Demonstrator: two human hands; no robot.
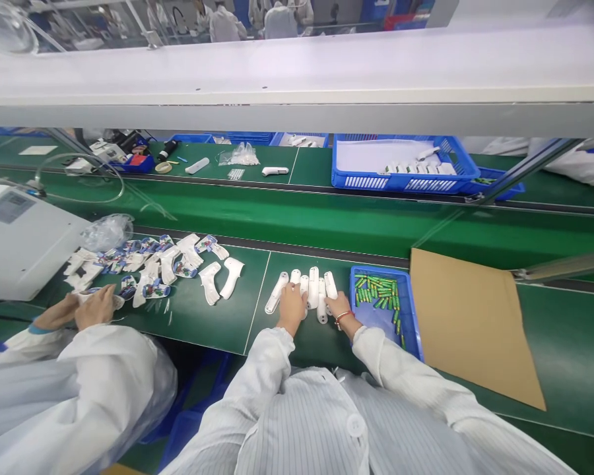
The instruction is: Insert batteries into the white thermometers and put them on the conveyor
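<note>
Several long white plastic device housings (313,287) lie side by side in front of me on the green table. My left hand (292,309) is closed around the lower end of a housing (304,285) left of the middle. At the right end of the row, my right hand (340,307), with a red bracelet at the wrist, grips another housing (330,284) with its fingertips. A separate housing (276,293) lies tilted just left of my left hand. Beside my right hand stands a blue tray (414,323) holding green batteries (377,290).
Brown cardboard (470,323) lies right of the tray. At left, a co-worker's hands (86,309) hold a white part near piled gun-shaped shells (168,264). A blue basket (400,179) with white devices stands on the far ledge, under a white overhead beam (297,72).
</note>
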